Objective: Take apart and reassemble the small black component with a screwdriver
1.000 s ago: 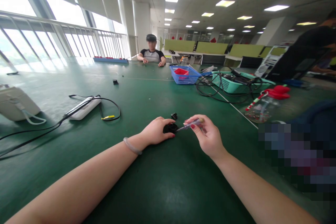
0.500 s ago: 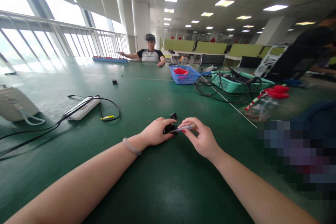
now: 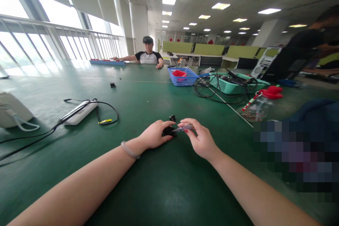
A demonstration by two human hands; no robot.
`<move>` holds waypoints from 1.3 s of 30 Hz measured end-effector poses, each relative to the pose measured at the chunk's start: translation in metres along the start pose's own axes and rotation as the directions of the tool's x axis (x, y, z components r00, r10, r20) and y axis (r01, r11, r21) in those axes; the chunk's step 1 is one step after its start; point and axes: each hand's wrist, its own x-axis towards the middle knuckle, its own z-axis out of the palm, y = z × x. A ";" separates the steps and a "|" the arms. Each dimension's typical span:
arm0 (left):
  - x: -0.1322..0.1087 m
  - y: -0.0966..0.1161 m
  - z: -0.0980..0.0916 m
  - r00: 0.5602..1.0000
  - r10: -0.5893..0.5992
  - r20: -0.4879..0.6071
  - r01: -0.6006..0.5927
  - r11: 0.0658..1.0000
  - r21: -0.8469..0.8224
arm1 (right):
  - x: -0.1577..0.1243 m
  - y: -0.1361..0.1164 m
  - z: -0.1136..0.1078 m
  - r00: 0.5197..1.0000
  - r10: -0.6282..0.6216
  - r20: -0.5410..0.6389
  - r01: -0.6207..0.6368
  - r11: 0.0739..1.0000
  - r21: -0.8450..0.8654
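"Screwdriver (image 3: 187, 127) first: where is it in the head view?"

"Low in the middle, just above the desk (image 3: 169, 183), its clear handle pinched in the right hand (image 3: 202, 139). The shaft points left, to the black part (image 3: 167, 131)."

"Does the tip touch it?"

"I can't tell; the shaft overlaps the part, and the spot is too small."

"And the left hand (image 3: 155, 135)?"

"Its grip is narrow, thumb and fingers around the black part. A bracelet (image 3: 130, 150) circles that wrist."

"What lies nearby?"

"One small black piece (image 3: 172, 117), just beyond the left fingertips. Farther left, a black cable (image 3: 55, 126) crosses a white oblong device (image 3: 82, 116)."

"And beyond?"

"A blue basket (image 3: 184, 82) with a red tray (image 3: 179, 73) inside, beside a green basket (image 3: 227, 87) of cables. Across the desk sits another person (image 3: 148, 56), one arm stretched sideways."
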 end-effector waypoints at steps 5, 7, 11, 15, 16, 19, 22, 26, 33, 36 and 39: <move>-0.001 0.000 0.000 1.000 0.002 0.000 -0.002 1.000 0.017 | 0.000 0.000 0.000 0.999 0.012 -0.045 -0.011 1.000 0.009; -0.001 0.000 0.000 1.000 -0.001 0.000 0.001 1.000 0.021 | 0.000 0.002 -0.001 0.992 0.018 -0.127 -0.013 0.999 0.044; -0.001 0.001 0.000 1.000 0.001 -0.001 -0.001 1.000 0.026 | 0.000 0.005 -0.003 0.978 0.038 -0.203 -0.021 0.996 0.082; -0.001 0.001 0.000 1.000 -0.006 -0.002 0.006 0.999 0.032 | 0.001 0.005 -0.003 0.987 0.044 -0.154 -0.033 0.997 0.075; -0.001 0.001 0.000 1.000 -0.006 -0.002 0.006 0.999 0.032 | 0.001 0.005 -0.003 0.988 0.042 -0.147 -0.031 0.997 0.072; -0.001 0.002 0.000 1.000 0.005 -0.002 -0.005 1.000 0.027 | 0.002 0.002 -0.003 0.992 0.038 -0.122 -0.030 0.998 0.060; 0.000 0.003 -0.001 1.000 0.004 -0.016 -0.003 1.000 0.022 | 0.002 0.002 -0.003 0.994 0.042 -0.104 -0.037 0.998 0.050; -0.001 0.006 -0.004 0.996 0.003 -0.089 -0.002 1.000 0.006 | 0.002 0.003 -0.003 0.993 0.045 -0.106 -0.039 0.997 0.062; -0.003 0.013 -0.007 0.963 -0.018 -0.269 0.022 1.000 0.011 | 0.003 0.005 -0.006 0.932 0.127 -0.340 -0.002 0.938 0.346; -0.002 0.009 -0.005 0.947 -0.140 -0.288 0.177 0.978 0.107 | 0.007 0.021 -0.007 0.880 0.254 -0.401 -0.056 0.895 0.443; -0.003 0.002 -0.001 0.946 -0.220 -0.238 0.271 0.939 0.210 | 0.011 0.040 -0.008 0.810 0.379 -0.448 -0.117 0.852 0.510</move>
